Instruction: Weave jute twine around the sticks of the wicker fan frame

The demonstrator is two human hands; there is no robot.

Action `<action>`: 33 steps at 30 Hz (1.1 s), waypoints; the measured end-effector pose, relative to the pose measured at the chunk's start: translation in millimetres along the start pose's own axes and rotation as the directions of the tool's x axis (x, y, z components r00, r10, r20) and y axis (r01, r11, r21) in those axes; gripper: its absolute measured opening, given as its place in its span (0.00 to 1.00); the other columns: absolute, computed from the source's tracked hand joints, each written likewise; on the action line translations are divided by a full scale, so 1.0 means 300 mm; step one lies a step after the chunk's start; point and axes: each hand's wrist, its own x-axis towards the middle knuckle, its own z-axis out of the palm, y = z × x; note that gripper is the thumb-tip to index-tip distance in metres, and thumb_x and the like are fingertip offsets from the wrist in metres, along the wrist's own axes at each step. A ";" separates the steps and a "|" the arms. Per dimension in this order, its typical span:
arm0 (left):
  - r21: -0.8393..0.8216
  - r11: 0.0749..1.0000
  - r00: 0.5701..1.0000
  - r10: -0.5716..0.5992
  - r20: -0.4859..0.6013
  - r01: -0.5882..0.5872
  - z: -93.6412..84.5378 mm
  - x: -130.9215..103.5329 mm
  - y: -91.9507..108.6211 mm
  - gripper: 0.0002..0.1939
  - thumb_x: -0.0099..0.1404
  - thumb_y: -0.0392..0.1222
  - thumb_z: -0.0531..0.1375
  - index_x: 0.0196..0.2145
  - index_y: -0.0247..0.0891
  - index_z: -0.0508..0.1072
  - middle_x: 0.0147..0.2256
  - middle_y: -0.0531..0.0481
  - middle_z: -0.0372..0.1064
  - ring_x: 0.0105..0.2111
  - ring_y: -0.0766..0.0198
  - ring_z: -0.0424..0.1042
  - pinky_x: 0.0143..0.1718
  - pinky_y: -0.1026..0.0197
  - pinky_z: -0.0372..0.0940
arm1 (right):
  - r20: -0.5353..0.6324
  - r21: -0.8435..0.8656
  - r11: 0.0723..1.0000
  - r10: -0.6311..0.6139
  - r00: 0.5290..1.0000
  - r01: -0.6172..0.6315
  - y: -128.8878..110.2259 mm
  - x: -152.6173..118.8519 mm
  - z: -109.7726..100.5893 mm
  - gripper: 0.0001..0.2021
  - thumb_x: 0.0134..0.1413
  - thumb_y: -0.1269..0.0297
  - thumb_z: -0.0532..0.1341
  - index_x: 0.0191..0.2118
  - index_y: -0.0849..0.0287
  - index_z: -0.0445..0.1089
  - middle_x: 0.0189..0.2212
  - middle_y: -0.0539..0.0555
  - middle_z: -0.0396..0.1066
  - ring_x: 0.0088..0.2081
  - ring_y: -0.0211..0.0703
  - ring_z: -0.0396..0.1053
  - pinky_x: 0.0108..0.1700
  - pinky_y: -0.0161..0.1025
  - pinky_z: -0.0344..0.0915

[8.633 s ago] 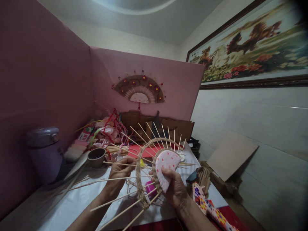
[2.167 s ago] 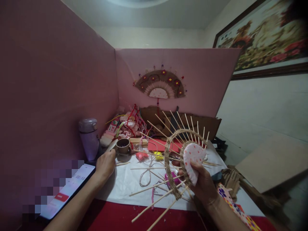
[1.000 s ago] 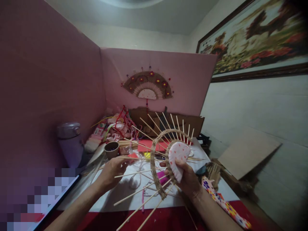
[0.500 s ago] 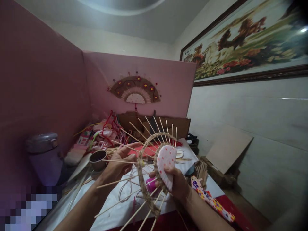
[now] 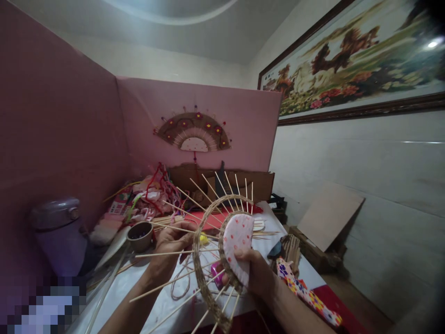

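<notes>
A fan frame of pale sticks and braided twine [image 5: 200,273] is held up over the table. My right hand [image 5: 255,269] grips its half-round, red-dotted white base [image 5: 238,236], thumb on the front and fingers behind. Just behind the base shows a magenta object [image 5: 218,274]; whether my fingers touch it is unclear. My left hand [image 5: 175,239] is at the frame's left, its thumb and fingers closed near a stick and the outer twine band. What exactly those fingertips pinch is hard to see.
A brown bowl [image 5: 140,235] stands left of my left hand. Behind it lies a heap of pink and red material [image 5: 153,190]. A finished fan [image 5: 194,132] hangs on the pink panel. Flower-patterned material [image 5: 309,292] lies at the right, and a grey-lidded bin [image 5: 57,232] stands left.
My left hand has shifted slightly left and down, and its fingers have drawn together. The frame has turned and moved a little left, still in my right hand.
</notes>
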 end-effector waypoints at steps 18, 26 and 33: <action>0.385 0.913 0.979 0.185 -0.085 -0.139 -0.087 -0.023 -0.002 0.04 0.50 0.40 0.65 0.23 0.38 0.77 0.25 0.49 0.70 0.29 0.63 0.65 0.29 0.64 0.59 | 0.106 -0.034 0.992 0.122 0.987 -0.119 -0.015 -0.010 -0.005 0.20 0.36 0.66 0.54 0.36 0.76 0.69 0.21 0.63 0.73 0.22 0.45 0.72 0.22 0.34 0.67; 0.211 0.977 0.983 0.064 -0.174 -0.026 -0.080 -0.017 -0.020 0.09 0.48 0.42 0.66 0.22 0.36 0.71 0.17 0.57 0.59 0.18 0.72 0.55 0.19 0.68 0.51 | 0.008 -0.094 0.982 0.163 0.987 -0.162 -0.050 -0.027 0.026 0.17 0.35 0.65 0.56 0.32 0.73 0.71 0.18 0.60 0.72 0.20 0.45 0.72 0.20 0.32 0.66; -0.126 0.973 0.981 -0.196 -0.004 0.194 -0.101 -0.026 0.008 0.17 0.51 0.48 0.64 0.17 0.35 0.63 0.13 0.61 0.50 0.14 0.76 0.46 0.15 0.71 0.45 | 0.011 -0.120 0.972 0.204 0.979 -0.201 -0.069 -0.038 0.061 0.18 0.36 0.66 0.55 0.34 0.73 0.72 0.21 0.61 0.74 0.21 0.43 0.72 0.18 0.31 0.66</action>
